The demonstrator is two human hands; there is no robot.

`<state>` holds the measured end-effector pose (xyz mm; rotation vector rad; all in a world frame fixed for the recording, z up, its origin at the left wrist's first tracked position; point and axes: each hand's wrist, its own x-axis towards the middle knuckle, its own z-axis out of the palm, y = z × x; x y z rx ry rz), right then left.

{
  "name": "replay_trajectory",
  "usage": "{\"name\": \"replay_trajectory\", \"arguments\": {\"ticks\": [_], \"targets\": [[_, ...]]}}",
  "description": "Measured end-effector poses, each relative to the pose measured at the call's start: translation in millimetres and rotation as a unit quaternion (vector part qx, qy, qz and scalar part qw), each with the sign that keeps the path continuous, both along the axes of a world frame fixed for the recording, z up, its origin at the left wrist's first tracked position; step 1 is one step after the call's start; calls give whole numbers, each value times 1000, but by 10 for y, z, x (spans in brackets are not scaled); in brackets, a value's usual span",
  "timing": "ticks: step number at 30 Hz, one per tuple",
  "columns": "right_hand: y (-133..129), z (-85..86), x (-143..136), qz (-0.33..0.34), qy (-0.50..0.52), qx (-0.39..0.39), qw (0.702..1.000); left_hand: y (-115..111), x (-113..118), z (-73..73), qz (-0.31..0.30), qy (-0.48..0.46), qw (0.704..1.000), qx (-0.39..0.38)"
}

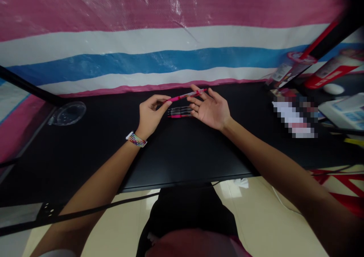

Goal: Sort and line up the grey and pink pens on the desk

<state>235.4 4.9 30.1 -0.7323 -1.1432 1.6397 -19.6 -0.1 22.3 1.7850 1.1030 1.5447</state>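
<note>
A pink pen (pixel 186 95) is pinched at its left end between the thumb and fingers of my left hand (pixel 152 112). It slants up to the right, above the black desk. My right hand (pixel 212 107) is open, palm up, with its fingers spread around the pen's right end; whether they touch it I cannot tell. Below the held pen, several pens (pixel 179 112) lie side by side on the desk, dark ones with a pink one at the front. The fingers of my right hand hide their right ends. A patterned band circles my left wrist.
A clear round plastic lid or dish (pixel 69 113) lies at the desk's left. On the right stand a clear cylindrical container (pixel 292 70), a red-and-white canister (pixel 331 70) and a white box (pixel 345 111). A striped sheet (pixel 170 61) hangs behind the black desk (pixel 182 158).
</note>
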Motion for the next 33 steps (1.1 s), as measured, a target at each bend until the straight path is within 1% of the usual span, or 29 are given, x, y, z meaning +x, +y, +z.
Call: {"name": "replay_trajectory", "arguments": {"ticks": [3,6,14,17,20,22,23,24,26,28,31,33], "targets": [[10,-28,-6,-3,16,-3,1000,2,-2,-3,2,9,1000,-5],[23,-53,-14,3,40,-23,999,9,-2,-19,2,6,1000,-7],[54,-31,-20,19,89,-76,993,74,-2,-98,0,-10,1000,-16],[61,-14,-8,13,94,-67,993,92,-6,-109,-2,-1,1000,-13],[78,-12,13,10,58,-45,997,102,-17,-114,-6,-1,1000,-8],[109,-46,34,-19,4,-4,1000,110,-29,-119,-3,2,1000,-6],[130,-75,46,-50,-29,31,998,116,-36,-122,0,7,1000,-5],[154,-109,61,-86,-67,71,992,122,-44,-125,5,14,1000,-4],[202,-179,96,-146,-144,163,965,140,-61,-132,17,37,999,-5],[242,-235,132,-186,-232,257,920,163,-80,-140,28,64,997,-16],[280,-287,173,-200,-353,359,841,206,-107,-167,35,90,995,-40],[295,-315,187,-187,-405,388,807,234,-123,-195,35,102,993,-55]]}}
